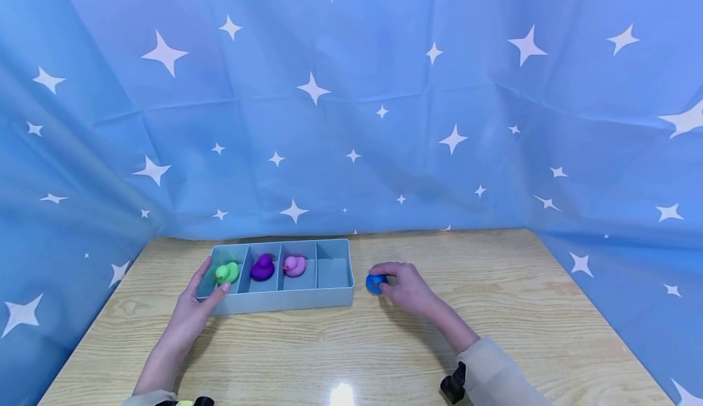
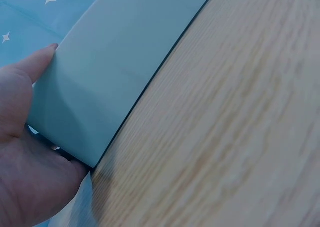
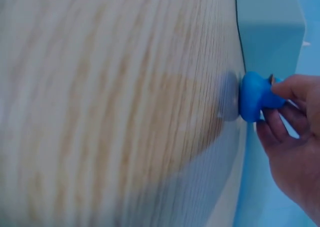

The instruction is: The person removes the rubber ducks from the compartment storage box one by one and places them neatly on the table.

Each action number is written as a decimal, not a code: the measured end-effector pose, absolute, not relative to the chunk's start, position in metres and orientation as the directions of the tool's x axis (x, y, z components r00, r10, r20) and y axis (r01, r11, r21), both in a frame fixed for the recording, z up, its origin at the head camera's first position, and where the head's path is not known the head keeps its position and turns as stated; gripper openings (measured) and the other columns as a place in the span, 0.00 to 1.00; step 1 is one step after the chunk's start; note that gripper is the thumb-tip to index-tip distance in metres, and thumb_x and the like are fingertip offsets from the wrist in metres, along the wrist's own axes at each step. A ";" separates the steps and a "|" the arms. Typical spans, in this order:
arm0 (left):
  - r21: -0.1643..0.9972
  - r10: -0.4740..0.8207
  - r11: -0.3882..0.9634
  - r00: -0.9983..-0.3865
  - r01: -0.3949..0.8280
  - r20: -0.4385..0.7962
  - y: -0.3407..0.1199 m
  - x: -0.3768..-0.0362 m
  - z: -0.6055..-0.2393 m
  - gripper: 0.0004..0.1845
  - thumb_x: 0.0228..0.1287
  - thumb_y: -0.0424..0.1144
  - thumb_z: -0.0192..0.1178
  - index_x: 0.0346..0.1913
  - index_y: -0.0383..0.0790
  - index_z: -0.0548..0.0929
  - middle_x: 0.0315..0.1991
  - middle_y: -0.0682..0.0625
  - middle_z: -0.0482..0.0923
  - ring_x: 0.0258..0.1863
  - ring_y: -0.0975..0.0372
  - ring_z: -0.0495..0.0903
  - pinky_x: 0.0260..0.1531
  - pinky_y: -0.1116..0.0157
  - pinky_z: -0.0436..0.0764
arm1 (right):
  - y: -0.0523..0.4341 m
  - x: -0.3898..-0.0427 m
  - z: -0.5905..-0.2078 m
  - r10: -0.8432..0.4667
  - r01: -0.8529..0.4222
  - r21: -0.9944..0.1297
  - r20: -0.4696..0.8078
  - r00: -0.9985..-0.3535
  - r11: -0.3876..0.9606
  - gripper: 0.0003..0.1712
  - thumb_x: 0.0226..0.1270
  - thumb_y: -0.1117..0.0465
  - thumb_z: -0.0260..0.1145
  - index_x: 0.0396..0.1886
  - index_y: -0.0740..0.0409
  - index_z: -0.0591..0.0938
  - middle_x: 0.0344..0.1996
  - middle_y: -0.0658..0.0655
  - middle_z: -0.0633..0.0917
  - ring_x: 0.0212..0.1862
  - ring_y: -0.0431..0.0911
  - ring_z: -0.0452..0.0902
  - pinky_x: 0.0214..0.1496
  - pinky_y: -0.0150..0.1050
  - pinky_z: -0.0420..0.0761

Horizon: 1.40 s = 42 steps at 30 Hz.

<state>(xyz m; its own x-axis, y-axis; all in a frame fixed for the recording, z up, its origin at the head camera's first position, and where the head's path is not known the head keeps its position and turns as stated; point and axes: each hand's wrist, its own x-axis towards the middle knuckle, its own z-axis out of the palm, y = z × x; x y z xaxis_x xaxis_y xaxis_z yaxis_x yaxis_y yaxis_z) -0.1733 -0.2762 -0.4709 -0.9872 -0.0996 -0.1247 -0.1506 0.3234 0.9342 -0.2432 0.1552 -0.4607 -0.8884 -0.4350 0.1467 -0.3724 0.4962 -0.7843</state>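
A pale blue tray (image 1: 285, 301) with several compartments lies on the wooden table (image 1: 494, 308). From the left its compartments hold a green duck (image 1: 226, 271), a purple duck (image 1: 262, 268) and a pink duck (image 1: 295, 265); the rightmost is bare. My left hand (image 1: 198, 299) holds the tray's left end, thumb on the front corner, and the left wrist view shows the tray (image 2: 115, 72) against my left hand (image 2: 25, 137). My right hand (image 1: 403, 284) pinches a blue duck (image 1: 376, 282) on the table just right of the tray. In the right wrist view the blue duck (image 3: 255, 97) is in the fingertips (image 3: 292, 89).
A blue star-printed cloth (image 1: 351, 101) hangs behind the table and down both sides. Bare wood extends in front of the tray and to the right of my right hand.
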 end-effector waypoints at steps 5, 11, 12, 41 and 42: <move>0.933 -0.095 0.329 -0.988 -0.144 -0.120 -0.276 -0.173 -0.472 0.49 0.75 0.55 0.59 0.84 0.62 0.36 0.83 0.37 0.30 0.79 0.36 0.31 0.70 0.29 0.44 | 0.156 -0.243 -0.461 -0.431 -0.391 -0.769 0.168 -0.887 0.505 0.18 0.64 0.79 0.65 0.52 0.69 0.87 0.55 0.67 0.85 0.61 0.65 0.78 0.59 0.54 0.82; 0.934 -0.099 0.323 -0.987 -0.151 -0.126 -0.276 -0.173 -0.472 0.48 0.76 0.55 0.59 0.84 0.62 0.36 0.83 0.38 0.30 0.79 0.37 0.31 0.70 0.29 0.43 | 0.155 -0.243 -0.463 -0.429 -0.395 -0.765 0.172 -0.887 0.508 0.18 0.64 0.79 0.65 0.52 0.68 0.87 0.55 0.66 0.85 0.60 0.64 0.79 0.60 0.54 0.81; 0.934 -0.100 0.322 -0.986 -0.156 -0.131 -0.276 -0.173 -0.472 0.49 0.76 0.55 0.59 0.84 0.62 0.36 0.83 0.38 0.30 0.79 0.38 0.30 0.70 0.30 0.42 | 0.155 -0.243 -0.463 -0.431 -0.395 -0.767 0.171 -0.886 0.506 0.18 0.64 0.79 0.65 0.52 0.68 0.87 0.55 0.66 0.85 0.61 0.64 0.79 0.60 0.54 0.81; 0.941 -0.095 0.305 -0.988 -0.145 -0.121 -0.276 -0.174 -0.471 0.48 0.76 0.53 0.59 0.84 0.61 0.37 0.83 0.38 0.29 0.79 0.38 0.28 0.69 0.28 0.39 | 0.155 -0.244 -0.466 -0.447 -0.413 -0.771 0.187 -0.875 0.486 0.18 0.65 0.81 0.64 0.53 0.70 0.86 0.55 0.67 0.84 0.61 0.65 0.78 0.61 0.56 0.80; 0.941 -0.096 0.305 -0.988 -0.149 -0.125 -0.276 -0.174 -0.471 0.48 0.76 0.53 0.59 0.84 0.62 0.37 0.83 0.39 0.28 0.79 0.38 0.28 0.70 0.29 0.39 | 0.155 -0.244 -0.465 -0.448 -0.409 -0.773 0.183 -0.875 0.484 0.18 0.65 0.81 0.64 0.53 0.69 0.86 0.55 0.67 0.84 0.61 0.64 0.78 0.61 0.56 0.80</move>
